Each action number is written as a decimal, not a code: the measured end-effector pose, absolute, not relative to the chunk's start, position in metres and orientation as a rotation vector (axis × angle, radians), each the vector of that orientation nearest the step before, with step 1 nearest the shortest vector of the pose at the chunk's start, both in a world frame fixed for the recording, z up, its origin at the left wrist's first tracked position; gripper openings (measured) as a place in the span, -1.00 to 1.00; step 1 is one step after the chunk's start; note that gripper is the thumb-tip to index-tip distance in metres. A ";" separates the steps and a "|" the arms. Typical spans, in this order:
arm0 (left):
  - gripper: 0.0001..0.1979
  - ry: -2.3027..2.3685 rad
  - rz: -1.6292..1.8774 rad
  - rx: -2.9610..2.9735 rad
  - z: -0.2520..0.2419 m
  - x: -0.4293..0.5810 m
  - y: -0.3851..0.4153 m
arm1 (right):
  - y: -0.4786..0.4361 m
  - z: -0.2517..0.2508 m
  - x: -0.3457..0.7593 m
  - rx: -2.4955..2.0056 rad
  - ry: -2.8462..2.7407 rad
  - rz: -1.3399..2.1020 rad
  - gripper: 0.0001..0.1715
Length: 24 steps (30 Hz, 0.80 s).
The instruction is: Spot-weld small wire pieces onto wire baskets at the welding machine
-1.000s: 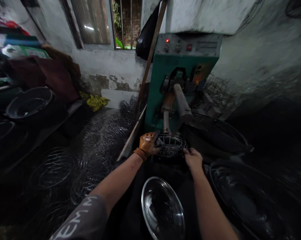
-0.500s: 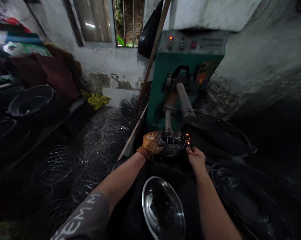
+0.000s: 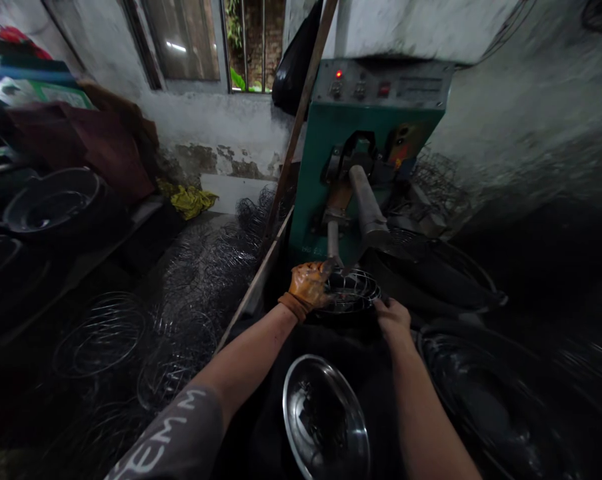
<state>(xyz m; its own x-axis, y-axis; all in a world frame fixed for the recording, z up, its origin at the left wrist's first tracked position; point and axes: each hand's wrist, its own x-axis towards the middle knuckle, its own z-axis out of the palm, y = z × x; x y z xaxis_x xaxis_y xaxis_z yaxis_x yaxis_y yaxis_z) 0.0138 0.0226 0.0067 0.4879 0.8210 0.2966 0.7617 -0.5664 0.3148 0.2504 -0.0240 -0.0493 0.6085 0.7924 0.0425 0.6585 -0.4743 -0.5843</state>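
Note:
My left hand (image 3: pixel 308 285), in an orange glove, grips the left rim of a small wire basket (image 3: pixel 353 293). My bare right hand (image 3: pixel 391 316) holds the basket's right front rim, fingers curled on the wire. The basket sits under the two metal arms (image 3: pixel 365 203) of a green welding machine (image 3: pixel 363 143), whose red lamp is lit. A shiny steel bowl (image 3: pixel 325 417) lies between my forearms, close to me.
Heaps of wire baskets and rings (image 3: pixel 181 300) cover the floor at left. A wooden stick (image 3: pixel 301 113) leans by the machine. Dark round basins (image 3: pixel 485 393) lie at right, a black tub (image 3: pixel 51 207) at far left. A barred window (image 3: pixel 215 43) is behind.
Sparks that showed at the basket's right rim half a second ago are gone. Both hands have kept hold of the basket, turning it slightly under the machine's arms.

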 end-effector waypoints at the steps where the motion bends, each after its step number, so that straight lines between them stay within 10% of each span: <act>1: -0.15 1.381 0.641 2.584 0.007 0.014 0.022 | -0.023 -0.048 0.250 -2.282 -1.147 0.309 -0.74; 10: 0.19 1.526 0.611 2.277 -0.024 -0.029 0.026 | -0.052 -0.018 0.226 -2.300 -1.363 0.075 -0.60; 24: -0.16 1.376 0.810 2.504 -0.021 -0.026 0.028 | -0.047 0.035 0.143 -2.389 -1.603 0.049 -0.62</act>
<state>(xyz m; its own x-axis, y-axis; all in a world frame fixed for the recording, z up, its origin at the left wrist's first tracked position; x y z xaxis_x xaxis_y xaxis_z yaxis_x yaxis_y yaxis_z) -0.0255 0.0280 -0.0208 0.4262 0.8222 0.3774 0.7287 -0.5592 0.3953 0.1430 -0.0471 0.0350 0.3895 0.9135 0.1174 0.9046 -0.3554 -0.2356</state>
